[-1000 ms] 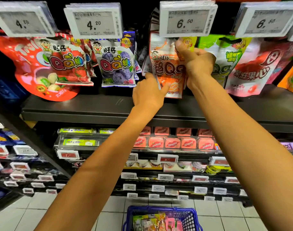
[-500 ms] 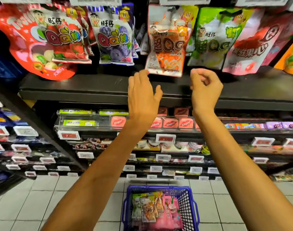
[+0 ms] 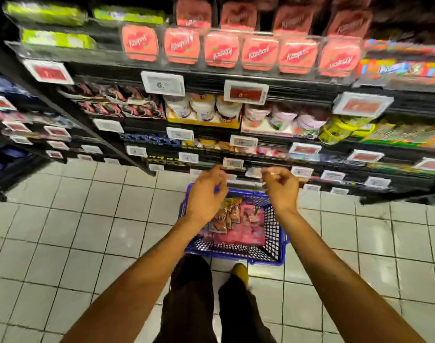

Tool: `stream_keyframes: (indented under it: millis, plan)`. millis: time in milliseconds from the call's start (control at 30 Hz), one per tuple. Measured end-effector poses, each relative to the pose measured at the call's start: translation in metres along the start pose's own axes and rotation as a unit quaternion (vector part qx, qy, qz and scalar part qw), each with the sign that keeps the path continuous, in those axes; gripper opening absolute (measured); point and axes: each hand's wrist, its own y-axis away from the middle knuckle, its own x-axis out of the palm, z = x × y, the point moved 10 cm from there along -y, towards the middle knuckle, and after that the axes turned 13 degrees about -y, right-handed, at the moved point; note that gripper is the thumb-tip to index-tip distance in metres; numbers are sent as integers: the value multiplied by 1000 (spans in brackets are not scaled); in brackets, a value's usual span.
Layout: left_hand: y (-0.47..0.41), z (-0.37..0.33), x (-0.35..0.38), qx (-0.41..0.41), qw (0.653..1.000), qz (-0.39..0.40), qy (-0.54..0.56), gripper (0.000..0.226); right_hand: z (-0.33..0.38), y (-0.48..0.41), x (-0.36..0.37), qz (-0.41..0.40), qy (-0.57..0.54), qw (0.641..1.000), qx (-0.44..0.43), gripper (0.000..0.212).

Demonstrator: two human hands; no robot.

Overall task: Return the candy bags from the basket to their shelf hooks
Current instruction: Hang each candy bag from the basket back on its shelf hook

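Observation:
A blue plastic basket (image 3: 270,233) stands on the tiled floor in front of my feet, close to the shelf base. Several candy bags lie in it: orange-brown ones (image 3: 225,214) on the left and pink ones (image 3: 251,226) spread across the middle. My left hand (image 3: 205,196) hovers above the basket's left side, fingers loosely curled and holding nothing. My right hand (image 3: 280,188) hovers over the basket's right rear corner, fingers curled, also empty. The hook rows with hanging bags are out of view above.
Dark shelves (image 3: 211,78) rise behind the basket, stocked with pink heart-print packs (image 3: 221,49), white tubs (image 3: 204,107) and price tags (image 3: 163,82). A second shelf unit (image 3: 20,125) angles in at the left. Pale tiled floor (image 3: 75,231) spreads to both sides. My dark trousers (image 3: 189,293) show below.
Both hands let go of the orange bag on its hook and dropped from shelf height to just above the basket. The view tilted down, so the hanging bags left the frame.

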Motion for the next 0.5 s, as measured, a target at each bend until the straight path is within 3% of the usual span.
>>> stream_keyframes:
  millis: [67,133,233,267,367,467,500]
  plan:
    - [20,38,51,-49,997,53,12,17,-57,-3,-13,1,36,998,43,15]
    - [36,71,94,-78,995,62,21,45,-116,-8,-23,11,66,994,84,9]
    - [55,134,162,-173,978,113,15,64,-196,-20,-30,19,100,985,136,16]
    - [58,151,185,-187,973,136,17,63,-220,-26,-31,20,126,980,155,10]
    - [59,201,241,-204,965,163,2,28,-290,-44,-33,26,156,965,208,18]
    - [56,253,292,-246,954,170,-9,38,-359,-58,-28,50,145,947,284,6]
    - [52,269,310,-257,953,162,-2,35,-380,-65,-24,54,131,943,300,12]
